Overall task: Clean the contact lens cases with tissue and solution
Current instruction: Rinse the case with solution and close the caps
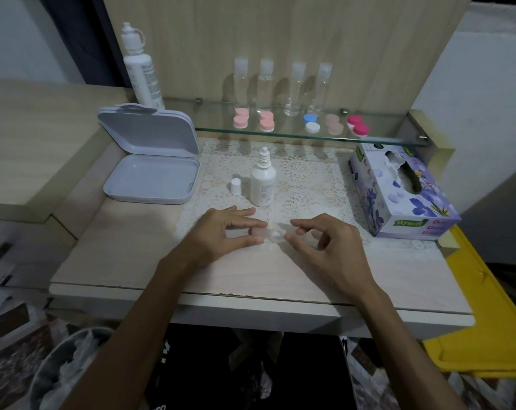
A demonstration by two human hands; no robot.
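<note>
1. An open grey hinged box is seen at the left of the table, its lid propped upright; a tall white solution bottle stands behind it.
2. A small white cap is set just beside an uncapped white solution bottle on the lace mat.
3. The left hand is held low over the table edge of the mat, its thumb and forefinger pinching the left end of a clear contact lens case; the other fingers are spread loosely.
4. The clear case lies between the two hands, directly in front of the small bottle; it is blurred, so its details cannot be made out.
5. The right hand is curled, its thumb and fingertips meeting the right end of the case.
6. On the glass shelf behind, four clear bottles and capped lens cases in pink, blue-white, beige and red are lined up.
7. A floral tissue box is placed at the right.
</note>
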